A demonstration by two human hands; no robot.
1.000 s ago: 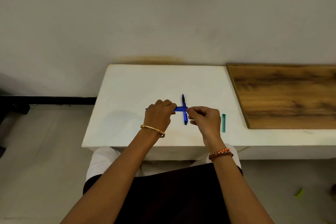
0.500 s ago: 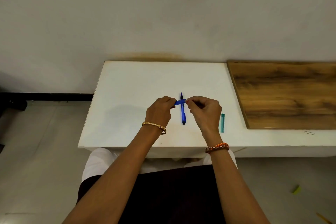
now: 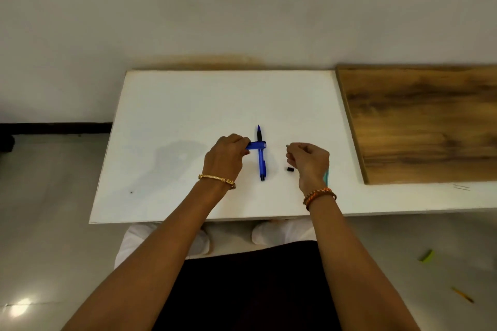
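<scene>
My left hand (image 3: 227, 154) grips a blue pen barrel (image 3: 257, 145) and holds it level, its open end pointing right. Under it a second blue pen (image 3: 261, 162) with a black tip lies on the white table (image 3: 174, 129), pointing away from me. My right hand (image 3: 309, 161) is a short way to the right, fingers curled, pinching a small thin part (image 3: 287, 145) whose grey tip pokes out; what it is I cannot tell. A small black piece (image 3: 289, 169) lies on the table just left of that hand.
A teal stick (image 3: 326, 175) lies mostly hidden behind my right wrist. A wooden board (image 3: 430, 121) covers the table's right side. A green scrap (image 3: 425, 255) and a pencil (image 3: 462, 295) lie on the floor at the right. A wall stands behind the table.
My right hand has drawn away to the right from the blue barrel, with a small part pinched. A small black piece now lies on the table. The left hand stays put.
</scene>
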